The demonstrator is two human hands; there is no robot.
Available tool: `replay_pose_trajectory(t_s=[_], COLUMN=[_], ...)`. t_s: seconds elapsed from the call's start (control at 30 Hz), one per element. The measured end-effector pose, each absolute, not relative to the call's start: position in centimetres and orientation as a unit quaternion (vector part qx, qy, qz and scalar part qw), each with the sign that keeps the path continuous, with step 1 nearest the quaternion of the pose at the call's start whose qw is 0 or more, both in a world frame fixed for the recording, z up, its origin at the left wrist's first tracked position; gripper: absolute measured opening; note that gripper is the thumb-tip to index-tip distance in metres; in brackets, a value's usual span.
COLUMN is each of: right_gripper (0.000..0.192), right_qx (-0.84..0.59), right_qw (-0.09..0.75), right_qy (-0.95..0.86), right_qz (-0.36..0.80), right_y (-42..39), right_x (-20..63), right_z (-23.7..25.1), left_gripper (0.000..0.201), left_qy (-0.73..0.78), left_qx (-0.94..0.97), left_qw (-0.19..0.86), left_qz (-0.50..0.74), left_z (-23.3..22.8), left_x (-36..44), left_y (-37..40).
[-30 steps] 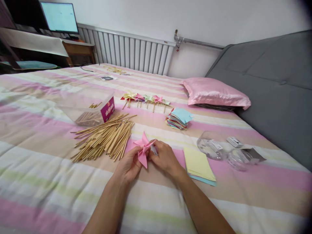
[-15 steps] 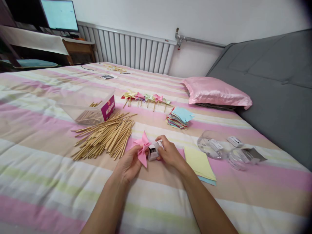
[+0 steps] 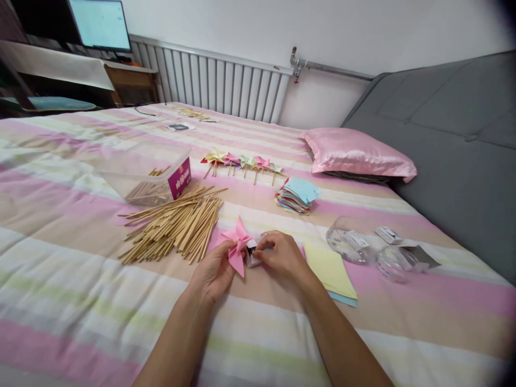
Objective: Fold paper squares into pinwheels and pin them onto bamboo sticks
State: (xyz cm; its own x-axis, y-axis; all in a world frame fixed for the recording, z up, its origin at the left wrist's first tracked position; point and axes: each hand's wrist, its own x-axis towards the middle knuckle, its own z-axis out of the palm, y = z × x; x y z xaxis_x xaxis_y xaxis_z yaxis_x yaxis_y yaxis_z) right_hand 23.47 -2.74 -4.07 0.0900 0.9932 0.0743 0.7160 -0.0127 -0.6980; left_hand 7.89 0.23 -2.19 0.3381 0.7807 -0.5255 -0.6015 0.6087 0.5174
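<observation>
My left hand point(image 3: 213, 274) holds a folded pink paper pinwheel point(image 3: 237, 249) just above the striped bedspread. My right hand point(image 3: 282, 257) is closed on a small white box point(image 3: 252, 251) pressed against the pinwheel's right side. A heap of wooden sticks point(image 3: 177, 224) lies just left of the hands. A stack of yellow and blue paper sheets point(image 3: 328, 269) lies to the right of my right hand.
A clear plastic box point(image 3: 145, 171) with sticks stands behind the heap. A row of finished pinwheels point(image 3: 242, 163) and a pile of coloured cut papers point(image 3: 296, 195) lie farther back. Clear round containers point(image 3: 365, 247) sit at right. A pink pillow point(image 3: 357, 154) rests by the grey headboard.
My right hand drew back from the pinwheel, showing the small white box, then closed in again against the pinwheel. The left hand kept the pinwheel in place.
</observation>
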Motion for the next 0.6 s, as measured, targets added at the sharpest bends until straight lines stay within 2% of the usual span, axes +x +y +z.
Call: replay_pose_trajectory(t_s=[0.13, 0.33, 0.5, 0.6], right_gripper=[0.015, 0.04, 0.009, 0.01], right_qx=[-0.661, -0.66, -0.662, -0.663], right_qw=[0.323, 0.327, 0.299, 0.272], right_qy=[-0.639, -0.638, -0.646, -0.665], right_qz=[0.226, 0.224, 0.235, 0.21], right_y=[-2.57, -2.54, -2.92, -3.2], right_x=[23.38, 23.13, 23.45, 23.47], right_z=[-4.21, -4.08, -3.9, -3.53], left_gripper=[0.026, 0.025, 0.025, 0.025], left_qy=[0.382, 0.374, 0.376, 0.372], left_qx=[0.112, 0.103, 0.111, 0.115], left_qw=[0.813, 0.814, 0.814, 0.815], left_qz=[0.426, 0.431, 0.429, 0.43], left_z=[-1.99, -1.97, -2.34, -2.4], left_x=[7.94, 7.84, 7.73, 7.78], left_y=[0.15, 0.1, 0.19, 0.15])
